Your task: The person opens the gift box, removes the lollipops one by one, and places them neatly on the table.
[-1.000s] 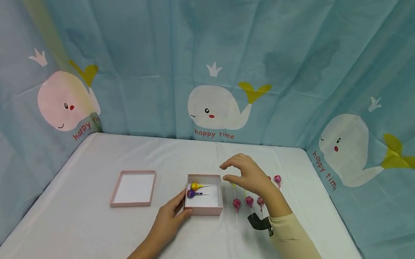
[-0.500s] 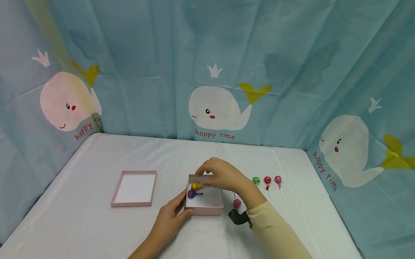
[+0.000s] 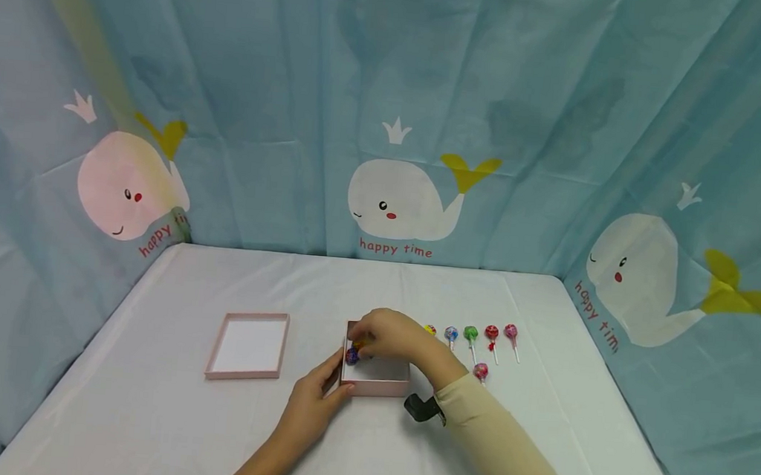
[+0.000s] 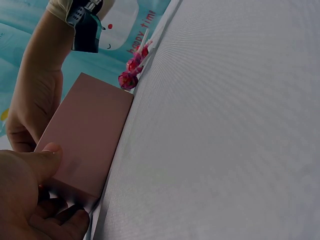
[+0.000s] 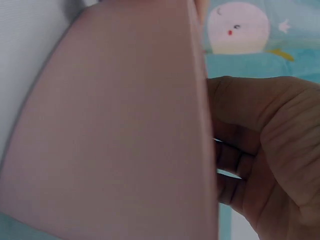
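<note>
My left hand (image 3: 311,397) grips the pink open box (image 3: 378,389) at its near left corner, thumb on the front wall, fingers along the left side. My right hand (image 3: 391,337) reaches down into this box, thumb and index finger curled about a yellow lollipop (image 3: 362,341); the fingertips are partly hidden. Just below the thumb lies a purple lollipop (image 3: 352,356). In the left wrist view, the left thumb presses the box wall (image 4: 87,135). The right wrist view has the box side (image 5: 110,125) hiding the fingertips.
Left of the box lies its pink-rimmed lid (image 3: 247,345). On the right stands a row of lollipops: blue (image 3: 451,334), green (image 3: 470,333), red (image 3: 491,331) and pink (image 3: 511,331). Another pink lollipop (image 3: 480,371) lies nearer, others hidden behind the right arm. A whale-print curtain surrounds the white table.
My right hand has moved left from beside the lollipops, then down into the box, its fingers closing in around the yellow lollipop. The left hand and box have stayed in place.
</note>
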The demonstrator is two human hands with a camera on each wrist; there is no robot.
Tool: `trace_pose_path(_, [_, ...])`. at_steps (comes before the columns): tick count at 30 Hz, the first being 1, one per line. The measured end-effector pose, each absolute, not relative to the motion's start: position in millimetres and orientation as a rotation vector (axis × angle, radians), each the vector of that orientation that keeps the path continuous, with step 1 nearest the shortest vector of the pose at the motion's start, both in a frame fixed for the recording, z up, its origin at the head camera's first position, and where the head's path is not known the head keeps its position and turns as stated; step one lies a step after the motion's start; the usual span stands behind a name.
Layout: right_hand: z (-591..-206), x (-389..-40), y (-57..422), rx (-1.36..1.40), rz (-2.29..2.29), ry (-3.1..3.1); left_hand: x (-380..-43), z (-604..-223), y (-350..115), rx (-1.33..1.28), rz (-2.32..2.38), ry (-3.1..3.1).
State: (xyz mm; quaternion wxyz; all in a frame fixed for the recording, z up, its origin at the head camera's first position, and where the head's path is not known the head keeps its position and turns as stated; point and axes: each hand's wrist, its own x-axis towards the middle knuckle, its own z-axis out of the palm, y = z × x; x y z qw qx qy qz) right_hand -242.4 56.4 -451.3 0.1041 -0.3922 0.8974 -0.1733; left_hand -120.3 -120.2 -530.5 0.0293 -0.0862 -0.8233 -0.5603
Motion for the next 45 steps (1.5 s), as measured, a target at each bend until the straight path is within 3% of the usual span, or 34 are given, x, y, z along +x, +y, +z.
trace_pose_path(24, [-485,-226,51,-1.315,-0.289,2.812,-119,-529,-120,-0.287,-1.77,-2.511])
trace_pose_path(45, [-458,-222,64,-1.239,-0.604,2.875,-119,-528,-122,-0.277,-1.728,-2.551])
